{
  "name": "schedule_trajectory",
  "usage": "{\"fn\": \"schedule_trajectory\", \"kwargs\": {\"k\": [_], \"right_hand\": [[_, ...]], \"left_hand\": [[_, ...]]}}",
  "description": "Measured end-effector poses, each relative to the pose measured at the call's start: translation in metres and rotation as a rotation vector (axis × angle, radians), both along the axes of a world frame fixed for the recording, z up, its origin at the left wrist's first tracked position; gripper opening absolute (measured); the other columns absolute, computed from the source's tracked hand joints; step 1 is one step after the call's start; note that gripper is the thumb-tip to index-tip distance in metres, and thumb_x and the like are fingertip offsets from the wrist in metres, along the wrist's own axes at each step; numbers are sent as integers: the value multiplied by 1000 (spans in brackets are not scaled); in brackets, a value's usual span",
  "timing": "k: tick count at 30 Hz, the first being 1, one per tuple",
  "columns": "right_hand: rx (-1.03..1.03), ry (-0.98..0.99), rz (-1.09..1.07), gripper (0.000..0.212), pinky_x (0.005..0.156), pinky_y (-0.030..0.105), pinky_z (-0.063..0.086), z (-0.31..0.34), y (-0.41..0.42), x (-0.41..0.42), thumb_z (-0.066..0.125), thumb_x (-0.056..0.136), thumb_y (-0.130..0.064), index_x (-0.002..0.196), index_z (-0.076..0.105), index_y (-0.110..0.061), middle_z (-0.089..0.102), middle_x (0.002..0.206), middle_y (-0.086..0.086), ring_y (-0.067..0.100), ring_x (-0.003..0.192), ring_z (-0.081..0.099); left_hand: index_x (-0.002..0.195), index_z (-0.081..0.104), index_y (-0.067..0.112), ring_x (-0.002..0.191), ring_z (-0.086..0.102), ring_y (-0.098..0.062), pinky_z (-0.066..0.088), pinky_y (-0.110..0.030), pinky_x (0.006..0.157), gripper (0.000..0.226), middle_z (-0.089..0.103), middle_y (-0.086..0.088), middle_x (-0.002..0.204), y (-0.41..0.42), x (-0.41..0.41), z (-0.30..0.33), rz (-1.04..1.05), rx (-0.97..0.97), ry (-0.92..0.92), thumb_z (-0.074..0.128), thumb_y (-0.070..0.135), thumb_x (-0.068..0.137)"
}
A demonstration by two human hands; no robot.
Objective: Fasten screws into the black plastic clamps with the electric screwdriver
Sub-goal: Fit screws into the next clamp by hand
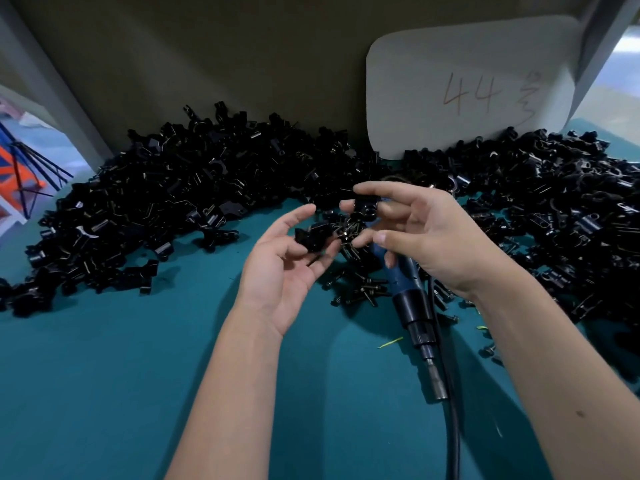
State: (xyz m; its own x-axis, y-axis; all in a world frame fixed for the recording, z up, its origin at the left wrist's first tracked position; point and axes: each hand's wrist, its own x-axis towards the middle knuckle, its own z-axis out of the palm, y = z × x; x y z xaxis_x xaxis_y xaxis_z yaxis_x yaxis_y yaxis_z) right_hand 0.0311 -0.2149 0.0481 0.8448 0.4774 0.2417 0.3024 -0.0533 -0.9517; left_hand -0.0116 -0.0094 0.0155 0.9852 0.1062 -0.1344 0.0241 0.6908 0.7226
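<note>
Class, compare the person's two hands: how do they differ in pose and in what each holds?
The left hand lies palm-up and lower, a black clamp resting on its curled fingers. The right hand is higher, pinching another clamp between thumb and forefinger. Both hover above the teal table, neither holding the electric screwdriver.

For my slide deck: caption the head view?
Each hand holds a black clamp; electric screwdriver lies on table.
</note>
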Motion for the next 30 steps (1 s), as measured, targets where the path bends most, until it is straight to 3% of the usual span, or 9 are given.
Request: {"fn": "schedule_trajectory", "kwargs": {"k": [3,5,10,13,16,20,24,28,30], "right_hand": [[6,-6,-55,40,50,28,56,1,2,0,58,99,10,128,67,-15,78,106,14,26,90,78],[-3,-38,-108,31,45,27,52,1,1,0,64,98,4,119,71,-18,81,98,3,25,78,78],[-94,-40,-129,7,40,25,41,1,-2,1,72,97,-18,93,77,-15,77,74,8,19,52,62],[-71,23,-179,30,40,23,40,-2,0,1,73,98,-23,74,69,-6,69,64,8,17,52,60],[91,232,-164,18,42,22,40,1,4,-2,67,100,-15,84,73,-10,67,76,11,16,61,61],[293,441,-108,22,44,20,43,4,9,-4,55,105,-5,116,67,9,70,93,22,17,61,61],[267,332,-146,19,43,20,43,5,11,-4,58,102,-1,114,73,-1,71,75,12,14,52,57],[89,143,-273,31,38,20,36,0,13,-1,63,92,0,118,73,-15,70,64,7,13,42,52],[-22,42,-321,27,40,19,38,-2,15,-2,64,87,-5,100,78,-24,68,61,5,14,42,52]], "left_hand": [[92,74,3,73,67,-24,57,-31,67,23,70,-14,89,1,0,3,89,40,66,52,2,96],[96,62,6,65,62,-19,49,-25,55,5,61,-14,93,0,2,2,135,94,104,60,8,100],[112,48,10,62,61,-15,47,-21,54,36,69,-28,114,-4,4,-2,224,179,129,75,2,90],[113,51,9,65,62,-17,49,-22,57,36,68,-33,120,-2,4,-1,267,140,106,76,2,89],[115,65,6,68,62,-17,51,-22,62,23,67,-20,106,2,4,-1,248,87,74,72,7,93],[125,72,14,75,57,-18,50,-23,64,31,72,-13,95,4,3,-2,177,73,50,57,4,99],[141,53,4,72,54,-16,37,-22,59,42,75,-16,110,2,1,-1,111,119,9,53,1,99],[115,66,9,73,61,-9,37,-20,59,21,77,-17,112,-2,-3,1,25,273,-57,58,3,96],[110,73,16,78,63,-8,42,-19,63,21,78,-12,109,-6,-4,1,-56,388,-94,62,6,95]]}}
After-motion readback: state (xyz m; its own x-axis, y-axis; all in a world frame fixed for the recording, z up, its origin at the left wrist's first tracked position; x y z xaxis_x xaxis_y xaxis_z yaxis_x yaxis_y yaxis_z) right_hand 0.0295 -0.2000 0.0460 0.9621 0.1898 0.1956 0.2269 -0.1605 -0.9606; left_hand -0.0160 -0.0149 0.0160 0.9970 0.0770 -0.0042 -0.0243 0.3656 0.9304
